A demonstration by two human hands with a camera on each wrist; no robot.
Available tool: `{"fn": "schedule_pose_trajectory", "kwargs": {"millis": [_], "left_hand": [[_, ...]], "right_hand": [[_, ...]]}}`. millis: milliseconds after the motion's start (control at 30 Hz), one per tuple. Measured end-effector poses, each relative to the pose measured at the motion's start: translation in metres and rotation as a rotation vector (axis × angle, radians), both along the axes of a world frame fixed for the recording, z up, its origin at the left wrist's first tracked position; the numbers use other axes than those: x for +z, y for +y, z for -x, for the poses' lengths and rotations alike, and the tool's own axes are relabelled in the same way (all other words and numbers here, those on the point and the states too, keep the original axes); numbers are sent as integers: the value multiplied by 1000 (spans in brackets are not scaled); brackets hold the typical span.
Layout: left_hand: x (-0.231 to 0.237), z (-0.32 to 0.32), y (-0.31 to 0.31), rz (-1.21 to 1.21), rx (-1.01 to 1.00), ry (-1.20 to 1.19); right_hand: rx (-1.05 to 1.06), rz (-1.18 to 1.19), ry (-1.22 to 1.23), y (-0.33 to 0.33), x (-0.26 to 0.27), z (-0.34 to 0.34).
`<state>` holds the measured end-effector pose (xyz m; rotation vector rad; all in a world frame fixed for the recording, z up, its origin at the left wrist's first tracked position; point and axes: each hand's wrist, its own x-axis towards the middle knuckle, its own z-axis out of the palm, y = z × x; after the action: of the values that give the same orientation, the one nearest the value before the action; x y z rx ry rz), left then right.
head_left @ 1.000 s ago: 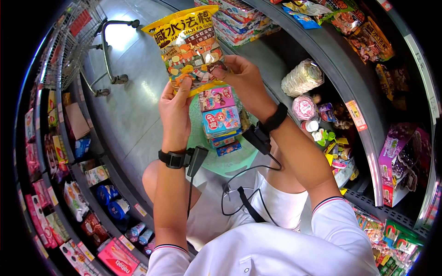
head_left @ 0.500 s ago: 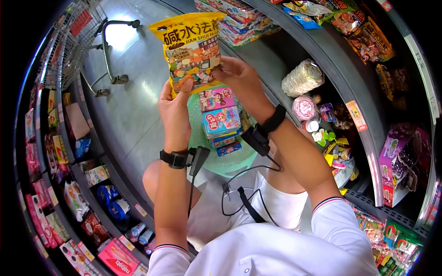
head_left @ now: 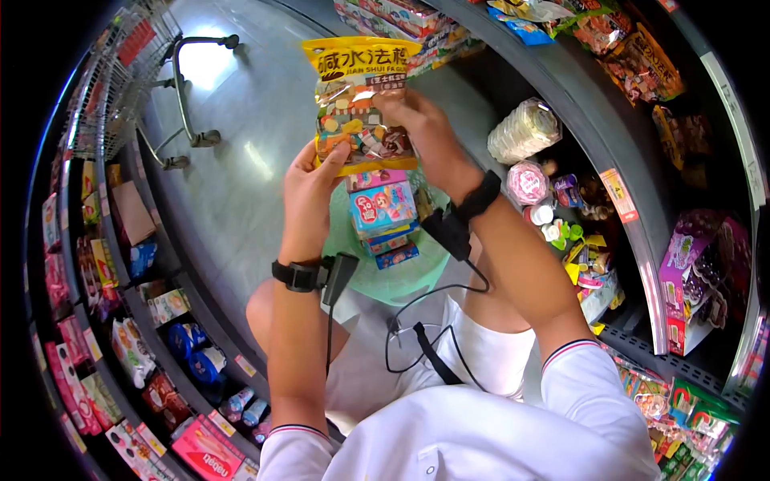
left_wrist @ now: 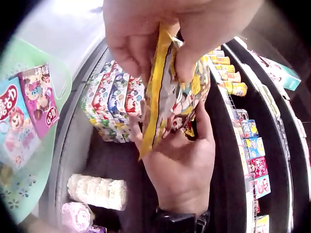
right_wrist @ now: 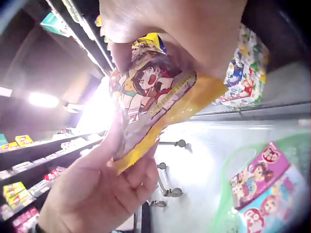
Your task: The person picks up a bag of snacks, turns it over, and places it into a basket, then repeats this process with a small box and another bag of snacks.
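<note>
A yellow snack bag with dark Chinese lettering faces up in the head view, held in both hands. My left hand pinches its lower left corner, thumb on the printed front. At the right edge, my right hand grips it with the thumb over the front. The right wrist view shows a cartoon face on the bag's other side. Below the bag, a green basket holds a stack of small boxes, with a blue box and a pink box on top, the pink one partly covered.
Stocked shelves curve along the left, with a pink box low down. On the right, the shelf carries white stacked rounds, a pink round container and snack bags. A shopping cart stands at the upper left.
The bag has moved right and slightly down and turned more upright, now covering part of the pink box. My right hand has shifted higher along its right edge.
</note>
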<state>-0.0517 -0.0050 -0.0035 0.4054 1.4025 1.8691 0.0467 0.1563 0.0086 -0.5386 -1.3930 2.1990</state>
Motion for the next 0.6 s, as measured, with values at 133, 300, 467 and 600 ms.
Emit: {"fn": "schedule_pose_trajectory", "kwargs": {"millis": [133,300,467,600], "left_hand": [[-5,10,-8,204,6,212],[-16,24,-21,320,64,477],[-10,16,-28,556,-56,86],[-20,33,-42,625,-123,-131]], "right_hand": [[73,143,-78,-1,7,-7],[9,42,-80,-16,-34,12],[180,-18,-184,-51,-54,27],[369,-200,-458,-73,-42,21]]}}
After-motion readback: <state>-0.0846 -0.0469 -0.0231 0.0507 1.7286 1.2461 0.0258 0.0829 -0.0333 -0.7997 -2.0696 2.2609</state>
